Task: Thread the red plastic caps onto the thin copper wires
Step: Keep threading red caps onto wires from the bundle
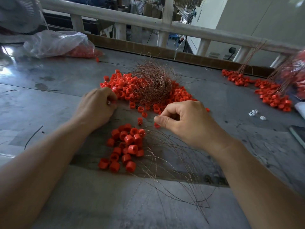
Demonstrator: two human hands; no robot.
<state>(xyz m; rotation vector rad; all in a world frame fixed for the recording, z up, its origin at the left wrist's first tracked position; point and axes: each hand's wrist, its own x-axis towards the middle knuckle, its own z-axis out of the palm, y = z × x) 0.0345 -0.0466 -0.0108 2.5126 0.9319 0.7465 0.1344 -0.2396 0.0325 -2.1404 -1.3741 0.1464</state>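
Head view: the left hand (97, 106) curls at the edge of the red caps (122, 86) heaped around a copper wire tangle (151, 83), its hold hidden. The right hand (186, 120) pinches one of the loose wires (165, 164). A plastic bag (56, 42) and threaded bundles (270, 95) flank them on the bench (49, 100).

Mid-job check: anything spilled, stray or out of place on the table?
Minor only. A few small white plastic pieces lie right of the main pile of red plastic caps, the only non-red parts. One lone red cap sits apart beside the clear plastic bag.

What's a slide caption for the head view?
Left hand at the loose red caps, right hand pinching beside threaded caps and copper wires.
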